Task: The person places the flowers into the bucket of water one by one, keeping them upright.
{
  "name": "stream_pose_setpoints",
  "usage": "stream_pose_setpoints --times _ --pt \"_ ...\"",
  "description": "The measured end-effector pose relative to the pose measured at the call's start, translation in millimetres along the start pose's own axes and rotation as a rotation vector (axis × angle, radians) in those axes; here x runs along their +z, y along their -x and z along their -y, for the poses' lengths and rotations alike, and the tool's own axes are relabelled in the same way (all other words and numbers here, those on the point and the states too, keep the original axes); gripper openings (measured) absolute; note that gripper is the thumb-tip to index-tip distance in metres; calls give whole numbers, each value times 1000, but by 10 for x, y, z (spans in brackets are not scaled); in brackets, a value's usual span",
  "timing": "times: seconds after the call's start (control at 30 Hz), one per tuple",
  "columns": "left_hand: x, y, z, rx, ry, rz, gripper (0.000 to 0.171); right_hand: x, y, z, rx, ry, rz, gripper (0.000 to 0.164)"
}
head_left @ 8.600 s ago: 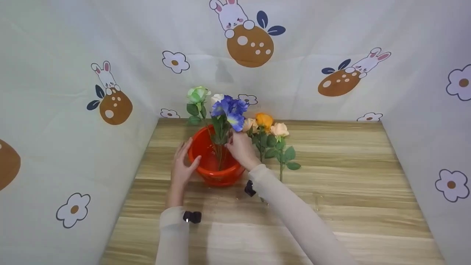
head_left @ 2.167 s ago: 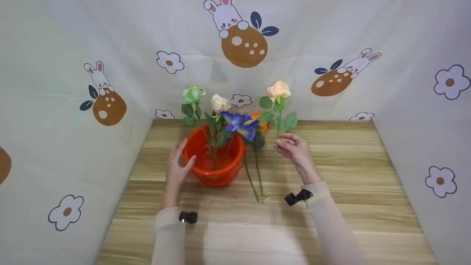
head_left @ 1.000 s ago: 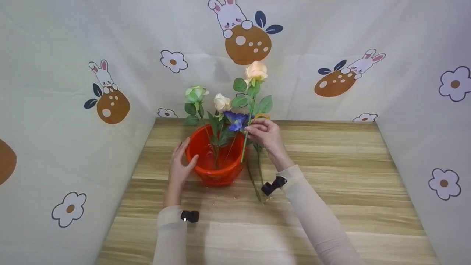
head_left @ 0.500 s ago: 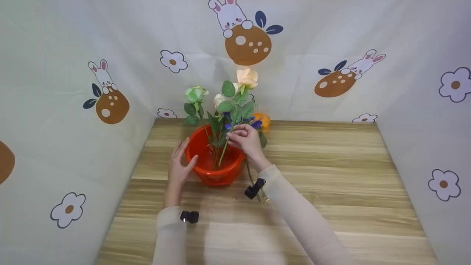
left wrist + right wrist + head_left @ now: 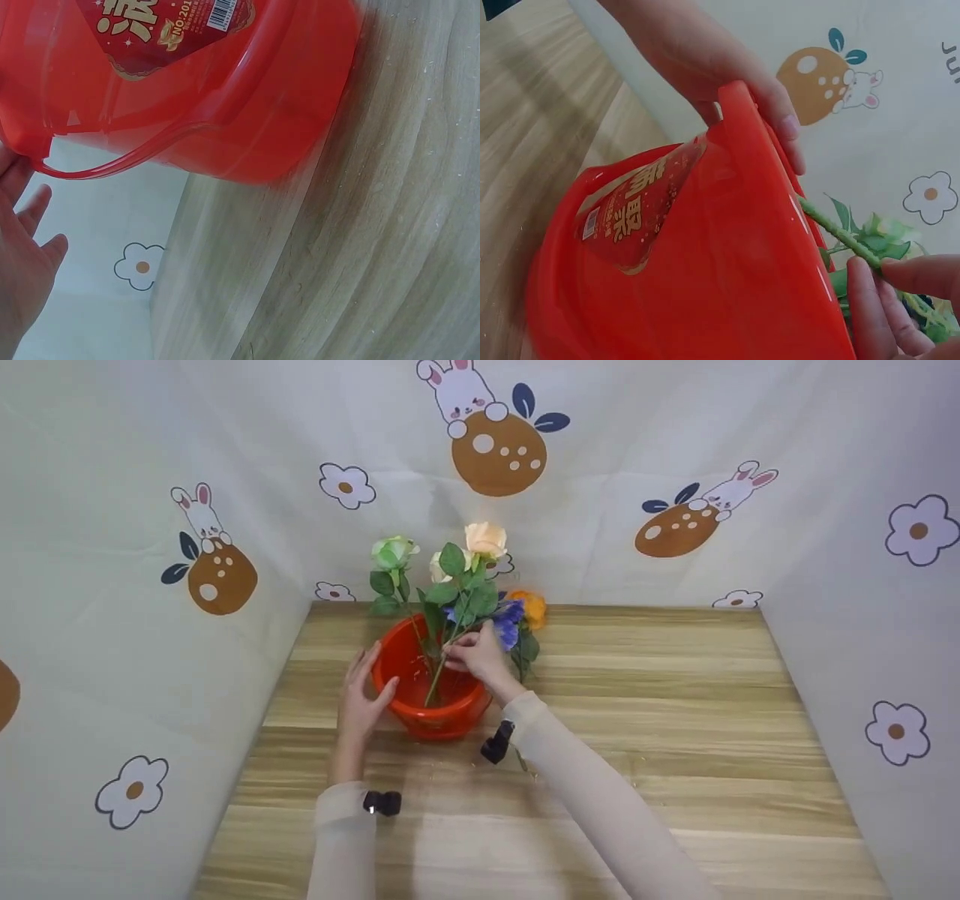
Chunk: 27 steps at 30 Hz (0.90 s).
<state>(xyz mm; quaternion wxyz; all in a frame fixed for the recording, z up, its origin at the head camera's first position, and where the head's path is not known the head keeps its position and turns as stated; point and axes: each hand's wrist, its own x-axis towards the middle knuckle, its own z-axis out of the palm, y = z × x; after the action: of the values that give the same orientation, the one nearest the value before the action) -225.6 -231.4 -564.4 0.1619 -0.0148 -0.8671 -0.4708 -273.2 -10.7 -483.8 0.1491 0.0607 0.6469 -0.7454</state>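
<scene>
A red plastic bucket (image 5: 439,727) stands on the table. My left hand (image 5: 361,697) rests at its left rim, fingers spread along the outside and thumb near the front edge; the right wrist view shows this hand (image 5: 712,67) over the rim. With thumb and fingertips, my right hand (image 5: 480,656) pinches the green stem of a peach rose (image 5: 486,540). The stem's lower end is inside the bucket, the bloom upright above. A green rose (image 5: 394,553), a cream rose (image 5: 438,568) and a blue iris (image 5: 508,619) also stand in the bucket, the last two partly hidden.
An orange flower (image 5: 529,607) lies on the table (image 5: 675,720) just right of the bucket, its stem mostly behind the right forearm. Small bits are scattered in front. The bucket's red handle (image 5: 112,166) hangs at its side. A printed cloth (image 5: 600,510) walls the back and sides.
Earlier, the right hand held the blue iris over the bucket. It then picked up the peach rose from the right, carried it left and lowered its stem inside. The left hand stayed at the rim.
</scene>
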Motion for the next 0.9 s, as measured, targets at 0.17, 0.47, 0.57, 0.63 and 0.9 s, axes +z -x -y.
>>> stream_pose_setpoints --times 0.17,0.47,0.57,0.63,0.9 --pt "-18 7 3 11 0 -8 63 112 7 -8 30 123 18 71" --pt "1 15 -5 0 8 -13 63 224 -48 -101 72 291 43 26" --pt "-4 15 -8 -12 8 -12 63 239 -62 -109 89 346 56 27" --pt "-8 12 -8 -19 8 -9 63 249 -66 -113 92 384 62 28" --pt "9 2 17 -14 -12 -5 63 290 -83 -191 -17 634 63 16"
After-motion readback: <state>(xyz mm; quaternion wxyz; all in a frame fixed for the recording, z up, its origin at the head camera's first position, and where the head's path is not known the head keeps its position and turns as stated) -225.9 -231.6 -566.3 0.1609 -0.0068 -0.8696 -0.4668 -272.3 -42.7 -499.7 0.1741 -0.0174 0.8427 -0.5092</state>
